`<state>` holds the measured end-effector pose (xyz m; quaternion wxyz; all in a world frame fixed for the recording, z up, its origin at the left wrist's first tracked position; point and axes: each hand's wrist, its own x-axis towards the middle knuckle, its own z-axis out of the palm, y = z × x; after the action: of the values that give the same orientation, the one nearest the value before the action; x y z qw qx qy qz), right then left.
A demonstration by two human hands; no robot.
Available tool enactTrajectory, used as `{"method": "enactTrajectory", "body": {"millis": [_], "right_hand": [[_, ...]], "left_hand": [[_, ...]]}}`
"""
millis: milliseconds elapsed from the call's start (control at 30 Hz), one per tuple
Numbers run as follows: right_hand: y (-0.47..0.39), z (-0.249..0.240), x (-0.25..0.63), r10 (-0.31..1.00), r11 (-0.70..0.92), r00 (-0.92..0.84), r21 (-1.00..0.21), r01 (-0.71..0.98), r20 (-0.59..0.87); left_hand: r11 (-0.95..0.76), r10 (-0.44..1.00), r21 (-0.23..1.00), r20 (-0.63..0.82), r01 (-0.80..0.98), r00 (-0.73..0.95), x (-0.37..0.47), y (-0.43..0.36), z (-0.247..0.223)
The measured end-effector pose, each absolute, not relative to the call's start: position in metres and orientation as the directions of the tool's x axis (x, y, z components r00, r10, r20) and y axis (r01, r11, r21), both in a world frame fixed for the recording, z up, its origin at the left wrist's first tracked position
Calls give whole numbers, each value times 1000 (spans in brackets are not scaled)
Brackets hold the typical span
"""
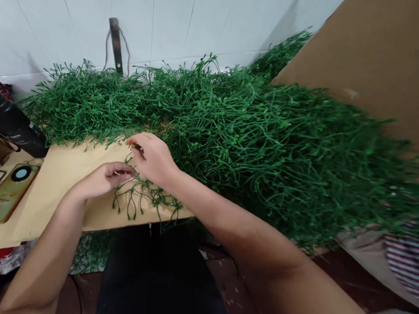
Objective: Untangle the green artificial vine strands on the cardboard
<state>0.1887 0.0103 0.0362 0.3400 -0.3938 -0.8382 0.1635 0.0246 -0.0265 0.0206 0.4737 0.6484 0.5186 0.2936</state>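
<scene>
Both hands are over the front part of a tan board point(70, 167). My left hand point(103, 179) has its thumb and fingers pinched together on a thin green plastic plant stem point(135, 202), whose branches spread over the board below. Just above and to the right, my right hand point(152, 156) is curled, with its fingertips bent down around a bit of green at the edge of the pile. The palm hides most of what it grips. A large heap of artificial green plant sprigs point(240, 125) lies behind and to the right of my hands.
A black bottle point(13, 121) and a phone point(10, 192) lie at the left. A metal bracket point(116, 47) is against the white tiled wall point(218, 20). A cardboard sheet point(379, 58) rises at the right. Someone's striped clothing point(407, 259) shows at the right edge.
</scene>
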Motion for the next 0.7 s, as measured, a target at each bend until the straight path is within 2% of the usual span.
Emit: {"method": "enactTrajectory", "body": {"millis": [167,267,333,400,467,600,700], "right_hand": [[-18,24,176,525,849,-709,-232,475,471],[-27,19,162,373,919,-794,-73,388,479],[-31,16,153,317,935,-828,-4,356,462],[-35,14,149,323,933,-841,4,360,435],[-39,11,147,360,924,-827,-40,381,432],[-40,2,149,406,911,-793,-134,389,454],[-33,-9,150,433,902,-818,-182,392,378]], "left_hand": [[59,998,998,-59,25,21,8,-28,36],[93,995,995,-93,27,-24,13,-27,44],[122,992,991,-120,64,-34,17,-26,46],[103,993,992,-98,79,-68,16,-24,47],[46,990,998,-40,42,-132,9,-20,49],[-21,981,974,-23,-223,-193,-17,-15,58],[-27,989,938,-26,-346,-147,-32,-17,67]]}}
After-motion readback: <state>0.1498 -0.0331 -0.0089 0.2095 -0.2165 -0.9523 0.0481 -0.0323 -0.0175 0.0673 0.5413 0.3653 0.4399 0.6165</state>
